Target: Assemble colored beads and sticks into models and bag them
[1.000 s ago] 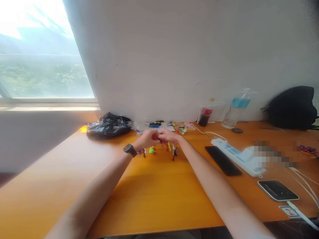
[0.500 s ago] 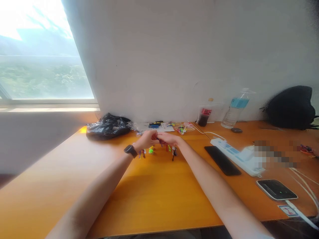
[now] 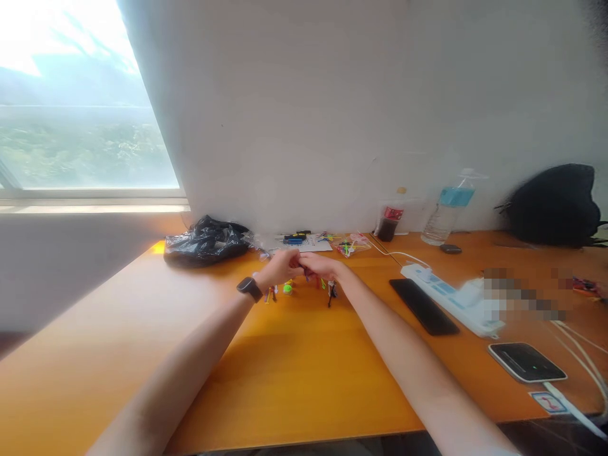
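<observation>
A bright green ball-like piece (image 3: 287, 289) sits on the orange-brown table (image 3: 294, 380). The left hand (image 3: 279, 267) is just behind the green piece, and the right hand (image 3: 321, 263) is behind it and to its right. Both hands have their fingers bent in, nearly closed, and the tips meet. A small purple piece (image 3: 306, 274) pokes out where they meet, just right of the green piece. I cannot tell if one hand or both have hold of it, because the fingers hide most of it. A dark watch (image 3: 249, 288) is on the left wrist, left of the green piece. Some small colored pieces (image 3: 272, 294) lie just left of the green piece, and a black and white piece (image 3: 331, 294) is to its right. Well behind the green piece is a white paper (image 3: 316, 242). A shiny black bag (image 3: 204, 242) is behind it, off to the left.
</observation>
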`<state>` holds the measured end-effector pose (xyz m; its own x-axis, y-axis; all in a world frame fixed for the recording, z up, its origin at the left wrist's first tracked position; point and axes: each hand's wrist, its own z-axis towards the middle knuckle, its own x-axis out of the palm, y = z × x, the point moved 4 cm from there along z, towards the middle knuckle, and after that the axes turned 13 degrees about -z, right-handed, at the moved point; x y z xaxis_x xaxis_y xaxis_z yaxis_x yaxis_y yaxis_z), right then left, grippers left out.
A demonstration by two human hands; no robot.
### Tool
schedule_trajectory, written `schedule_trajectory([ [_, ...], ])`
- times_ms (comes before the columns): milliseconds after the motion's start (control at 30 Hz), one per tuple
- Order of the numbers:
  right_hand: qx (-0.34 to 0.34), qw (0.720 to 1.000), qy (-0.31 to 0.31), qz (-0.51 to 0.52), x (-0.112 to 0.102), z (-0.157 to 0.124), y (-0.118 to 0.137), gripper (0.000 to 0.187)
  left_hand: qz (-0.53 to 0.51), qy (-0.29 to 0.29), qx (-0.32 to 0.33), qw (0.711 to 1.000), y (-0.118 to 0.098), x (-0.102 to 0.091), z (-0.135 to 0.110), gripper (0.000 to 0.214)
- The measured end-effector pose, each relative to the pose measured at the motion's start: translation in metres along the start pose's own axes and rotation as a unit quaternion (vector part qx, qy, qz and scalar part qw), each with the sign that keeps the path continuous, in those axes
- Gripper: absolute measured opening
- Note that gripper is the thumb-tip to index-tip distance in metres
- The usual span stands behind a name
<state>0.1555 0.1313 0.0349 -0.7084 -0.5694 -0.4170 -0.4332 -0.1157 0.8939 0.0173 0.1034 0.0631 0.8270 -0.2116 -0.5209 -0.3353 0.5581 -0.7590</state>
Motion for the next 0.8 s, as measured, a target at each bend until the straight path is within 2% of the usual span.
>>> schedule_trajectory([
  [233,-0.014,0.999,-0.051,-0.001,-0.008,0.004,0.002,0.037,-0.007,-0.028,0.006,1.0,0.003,-0.002,0.004,0.011],
  [333,-0.002,0.998,-0.054,-0.033,-0.015,0.002,0.0,0.029,-0.005,-0.022,0.01,1.0,0.007,-0.002,0.005,0.003],
  [433,0.034,0.994,-0.042,-0.092,-0.022,0.0,-0.007,0.019,-0.001,0.002,0.013,1.0,0.011,0.0,0.004,0.012],
  [667,0.12,0.957,-0.082,-0.252,-0.025,0.006,-0.021,0.024,0.037,0.026,0.017,0.999,0.017,0.006,0.001,0.02],
  [800,0.143,0.928,-0.113,-0.324,-0.026,0.003,-0.017,0.037,0.073,0.042,0.015,0.996,0.018,0.008,0.0,0.022],
])
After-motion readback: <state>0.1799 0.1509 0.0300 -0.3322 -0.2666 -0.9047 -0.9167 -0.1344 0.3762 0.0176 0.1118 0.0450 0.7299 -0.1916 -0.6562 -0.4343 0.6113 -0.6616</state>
